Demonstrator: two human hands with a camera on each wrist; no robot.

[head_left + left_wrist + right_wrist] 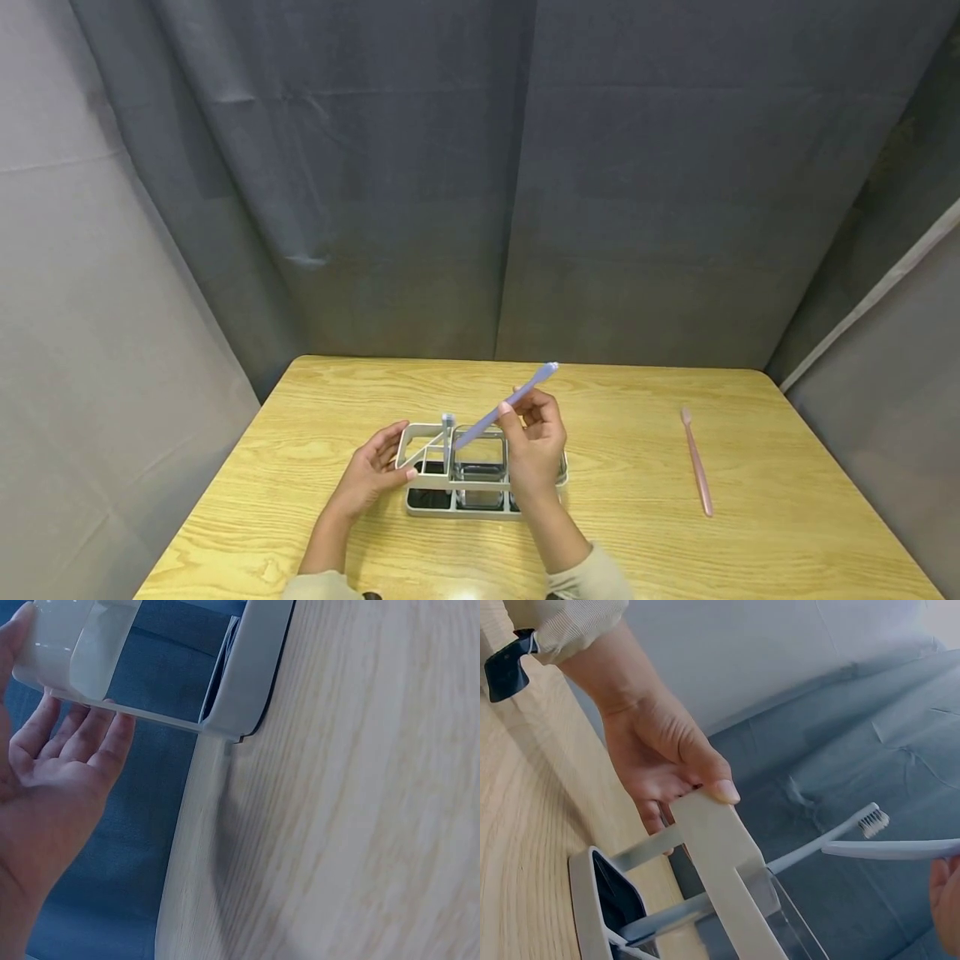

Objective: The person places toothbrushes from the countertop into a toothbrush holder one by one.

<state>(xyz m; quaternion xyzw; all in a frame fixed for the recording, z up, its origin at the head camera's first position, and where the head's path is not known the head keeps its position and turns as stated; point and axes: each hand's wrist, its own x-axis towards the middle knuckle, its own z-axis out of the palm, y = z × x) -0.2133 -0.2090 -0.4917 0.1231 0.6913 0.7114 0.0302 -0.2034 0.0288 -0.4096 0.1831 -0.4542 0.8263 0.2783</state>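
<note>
Grey curtains close in a pale wooden table (645, 500), where the head view shows the right hand (536, 450) pinching a blue toothbrush (504, 407) by its handle, slanted above a white toothbrush holder (480, 475); a pink toothbrush (697, 461) lies well apart. From the left wrist, straight fingers (71, 735) of the left hand (45, 802) steady the holder's end. From the right wrist, another brush (821, 844) already leans inside. Light, stiff and slick, it seems best gripped mid-handle.

- Toothbrush (507, 406) in hand: lavender-blue.
- Toothbrush (697, 461) on the desk: pink.
- Holder (427, 481): pale grey-white, dark inside.
- Desk (787, 500): light yellow wood grain.
- Curtains (525, 167): grey.
- Sleeves (592, 575): beige.
</note>
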